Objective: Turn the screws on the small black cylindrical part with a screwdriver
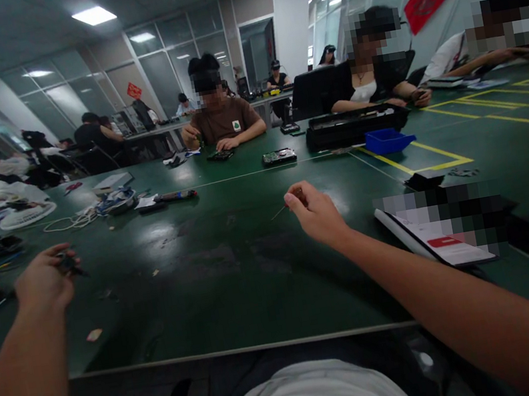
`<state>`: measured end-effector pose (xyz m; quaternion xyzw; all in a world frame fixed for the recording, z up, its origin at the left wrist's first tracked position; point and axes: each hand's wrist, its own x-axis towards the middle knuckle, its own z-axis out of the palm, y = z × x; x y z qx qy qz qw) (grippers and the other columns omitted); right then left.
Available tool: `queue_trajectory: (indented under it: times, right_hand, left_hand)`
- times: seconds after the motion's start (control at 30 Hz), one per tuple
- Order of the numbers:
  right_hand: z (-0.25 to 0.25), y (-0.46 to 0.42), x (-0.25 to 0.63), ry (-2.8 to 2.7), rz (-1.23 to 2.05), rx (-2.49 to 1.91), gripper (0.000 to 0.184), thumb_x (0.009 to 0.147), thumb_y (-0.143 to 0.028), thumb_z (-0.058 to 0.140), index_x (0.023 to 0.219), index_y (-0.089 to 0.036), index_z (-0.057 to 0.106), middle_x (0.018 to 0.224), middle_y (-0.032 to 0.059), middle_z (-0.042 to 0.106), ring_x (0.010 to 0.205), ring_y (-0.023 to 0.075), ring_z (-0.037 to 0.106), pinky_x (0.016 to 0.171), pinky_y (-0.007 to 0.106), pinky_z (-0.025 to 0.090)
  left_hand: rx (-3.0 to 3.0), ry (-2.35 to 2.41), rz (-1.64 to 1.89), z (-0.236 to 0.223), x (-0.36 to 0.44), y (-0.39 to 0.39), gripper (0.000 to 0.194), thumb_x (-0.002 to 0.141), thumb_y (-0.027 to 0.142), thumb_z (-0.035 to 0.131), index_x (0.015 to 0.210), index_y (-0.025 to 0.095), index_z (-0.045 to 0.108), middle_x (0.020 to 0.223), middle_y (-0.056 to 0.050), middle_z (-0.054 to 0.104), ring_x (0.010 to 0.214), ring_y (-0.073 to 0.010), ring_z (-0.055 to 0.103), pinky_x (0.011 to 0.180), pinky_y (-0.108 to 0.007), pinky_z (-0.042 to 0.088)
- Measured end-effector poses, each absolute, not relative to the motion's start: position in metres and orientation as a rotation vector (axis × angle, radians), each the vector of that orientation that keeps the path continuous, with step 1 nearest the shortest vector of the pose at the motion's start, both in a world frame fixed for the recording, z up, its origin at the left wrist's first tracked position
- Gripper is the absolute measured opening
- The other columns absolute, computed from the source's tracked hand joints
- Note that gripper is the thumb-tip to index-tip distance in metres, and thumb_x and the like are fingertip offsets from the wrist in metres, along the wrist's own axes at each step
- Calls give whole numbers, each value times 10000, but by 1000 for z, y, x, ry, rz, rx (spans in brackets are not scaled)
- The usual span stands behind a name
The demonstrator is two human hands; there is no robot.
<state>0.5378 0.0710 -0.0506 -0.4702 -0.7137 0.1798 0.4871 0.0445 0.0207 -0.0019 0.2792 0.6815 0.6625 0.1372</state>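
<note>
My right hand (315,213) is closed around a small screwdriver (278,212), held above the green table. Its thin shaft points down to the left, and a bit of reddish handle shows between the fingers. Over the left part of the table, my left hand (45,278) has its fingers curled round a small dark object (68,262). Blur and the fingers hide what kind of thing it is. Farther back, beyond my right hand, a hard drive (278,156) lies on the tabletop.
The green table (213,315) bears a blue bin (389,140), a long black casing (354,127) and a white booklet (436,237) on the right. Cables (115,201) and a dark tool (176,197) lie left of centre. Across the table a person (224,120) works.
</note>
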Motion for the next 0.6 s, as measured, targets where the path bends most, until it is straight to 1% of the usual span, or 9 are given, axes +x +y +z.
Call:
queue_trajectory:
  times: [0.07, 0.13, 0.2, 0.3, 0.4, 0.5, 0.6]
  right_hand:
    - [-51, 71, 538, -1737, 436, -1133, 237, 958, -431, 481, 984, -220, 587, 836, 40, 671, 743, 205, 622, 670, 336, 423]
    - [-50, 71, 538, -1727, 438, -1123, 217, 957, -402, 483, 990, -217, 592, 843, 40, 678, 759, 204, 630, 683, 337, 429]
    - [-49, 71, 538, -1717, 440, -1136, 227, 957, -413, 489, 964, -217, 603, 825, 39, 685, 751, 203, 632, 682, 339, 431]
    - [-47, 70, 537, -1736, 453, -1170, 283, 937, -482, 533, 871, -221, 620, 780, 39, 699, 698, 199, 625, 654, 340, 423]
    - [-44, 67, 536, -1760, 467, -1187, 335, 898, -541, 590, 794, -223, 616, 714, 33, 694, 637, 190, 611, 608, 330, 406]
    - [-43, 65, 535, -1764, 457, -1185, 356, 874, -562, 615, 765, -224, 603, 662, 21, 677, 588, 176, 587, 579, 318, 391]
    - [-42, 64, 536, -1752, 440, -1174, 346, 874, -546, 621, 752, -223, 597, 640, 10, 666, 568, 162, 570, 571, 307, 381]
  left_hand:
    - [741, 1735, 1933, 3, 78, 36, 318, 551, 5, 413, 787, 139, 578, 662, -7, 525, 606, -119, 498, 591, -205, 423]
    - [810, 1591, 1881, 6, 113, 49, 356, 538, -5, 422, 821, 117, 601, 673, -16, 529, 618, -119, 499, 599, -207, 419]
    - [899, 1473, 1798, 7, 149, 60, 367, 546, 2, 431, 851, 103, 609, 683, -21, 535, 623, -122, 500, 613, -218, 423]
    - [1115, 1351, 1623, 4, 203, 72, 350, 603, 34, 459, 909, 106, 614, 727, -22, 556, 650, -127, 515, 649, -237, 431]
    - [1307, 1300, 1456, -4, 252, 78, 325, 633, 77, 465, 912, 127, 626, 755, -41, 578, 692, -157, 532, 652, -275, 425]
    - [1418, 1225, 1296, -13, 294, 78, 307, 676, 122, 462, 933, 157, 625, 785, -54, 597, 744, -187, 555, 703, -323, 444]
    - [1548, 1216, 1202, -25, 325, 77, 312, 718, 142, 447, 978, 179, 614, 794, -49, 609, 769, -194, 561, 764, -351, 445]
